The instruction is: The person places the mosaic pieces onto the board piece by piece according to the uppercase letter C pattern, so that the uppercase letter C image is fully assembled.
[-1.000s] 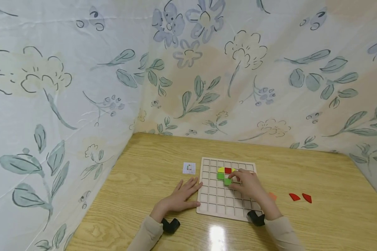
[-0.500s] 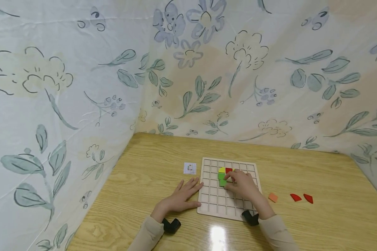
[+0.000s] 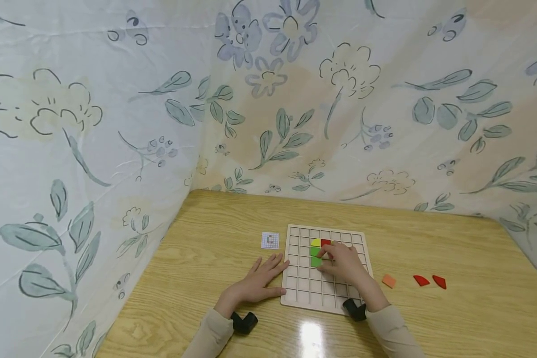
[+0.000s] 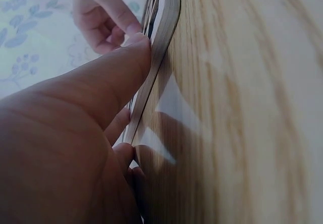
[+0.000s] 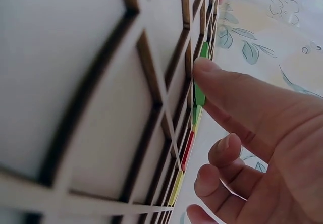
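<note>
A pale wooden grid board (image 3: 303,286) lies on the table. My left hand (image 3: 257,282) has its fingers spread and rests at the board's left edge, thumb and fingertips touching the rim in the left wrist view. Over the grid, my right hand (image 3: 348,263) pinches a green square tile (image 3: 315,261) between thumb and forefinger, at a cell just below another green tile (image 3: 315,251). The right wrist view has the thumb on the green tile (image 5: 200,94), which stands slightly above the grid. A yellow tile (image 3: 315,242) and a red tile (image 3: 325,242) sit in the row above.
A small printed card (image 3: 270,240) lies left of the board. To the right are an orange square tile (image 3: 389,281) and two red curved-edge tiles, one nearer (image 3: 421,281) and one farther right (image 3: 439,282). A floral cloth (image 3: 295,149) hangs behind the table.
My right hand has shifted one column left with the green tile, which now lies under the other green tile. The orange tile is fully uncovered. My left hand has stayed put.
</note>
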### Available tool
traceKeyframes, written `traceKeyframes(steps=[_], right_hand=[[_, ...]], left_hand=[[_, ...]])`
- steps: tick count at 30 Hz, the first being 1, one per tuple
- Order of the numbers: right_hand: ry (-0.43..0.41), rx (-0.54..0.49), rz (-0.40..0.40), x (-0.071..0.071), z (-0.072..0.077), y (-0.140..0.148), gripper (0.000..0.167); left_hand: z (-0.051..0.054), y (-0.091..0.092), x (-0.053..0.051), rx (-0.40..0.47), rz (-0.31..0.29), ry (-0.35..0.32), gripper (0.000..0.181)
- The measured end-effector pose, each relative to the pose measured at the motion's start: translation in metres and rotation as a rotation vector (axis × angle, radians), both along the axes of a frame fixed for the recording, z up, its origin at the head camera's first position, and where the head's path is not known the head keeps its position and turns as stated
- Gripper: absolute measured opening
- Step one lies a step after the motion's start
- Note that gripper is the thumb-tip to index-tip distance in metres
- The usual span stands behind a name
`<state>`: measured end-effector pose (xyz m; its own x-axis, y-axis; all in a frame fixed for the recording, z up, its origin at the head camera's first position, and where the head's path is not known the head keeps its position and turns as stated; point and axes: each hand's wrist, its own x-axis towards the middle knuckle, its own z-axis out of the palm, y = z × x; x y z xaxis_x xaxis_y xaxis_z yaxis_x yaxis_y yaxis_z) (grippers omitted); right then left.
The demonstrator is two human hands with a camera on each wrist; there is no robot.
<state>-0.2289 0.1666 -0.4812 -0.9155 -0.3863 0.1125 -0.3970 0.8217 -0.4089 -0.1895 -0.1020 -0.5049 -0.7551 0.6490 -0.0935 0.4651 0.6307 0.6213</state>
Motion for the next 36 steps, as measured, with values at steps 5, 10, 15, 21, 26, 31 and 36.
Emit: traceKeyframes(steps=[5, 10, 15, 21, 26, 31, 36], right_hand=[[0.005, 0.016, -0.009, 0.0009, 0.0007, -0.0005, 0.023], [0.022, 0.022, -0.011, 0.0025, 0.0024, 0.0006, 0.024], [0.04, 0.019, -0.008, 0.0018, 0.002, 0.0011, 0.016], [0.017, 0.039, 0.005, -0.0016, 0.0029, 0.0009, 0.011], [0.017, 0.053, 0.021, -0.003, 0.0029, 0.0023, 0.011], [0.009, 0.035, 0.029, -0.0037, 0.0024, 0.0042, 0.011], [-0.015, -0.004, 0.04, -0.004, 0.0016, 0.0079, 0.012]], left_hand=[[-0.0003, -0.0002, -0.0002, 0.0, 0.0, -0.002, 0.069], [-0.0009, 0.0007, -0.0002, 0.008, -0.001, 0.0, 0.069], [0.0, 0.0011, -0.0001, 0.023, -0.015, 0.003, 0.07], [0.0001, 0.0018, -0.0003, 0.018, -0.008, 0.008, 0.069], [-0.0014, 0.0016, -0.0006, 0.007, -0.004, 0.006, 0.07], [-0.0014, 0.0019, -0.0008, 0.016, -0.004, 0.005, 0.069], [-0.0013, 0.0027, -0.0016, 0.005, 0.005, 0.002, 0.069]])
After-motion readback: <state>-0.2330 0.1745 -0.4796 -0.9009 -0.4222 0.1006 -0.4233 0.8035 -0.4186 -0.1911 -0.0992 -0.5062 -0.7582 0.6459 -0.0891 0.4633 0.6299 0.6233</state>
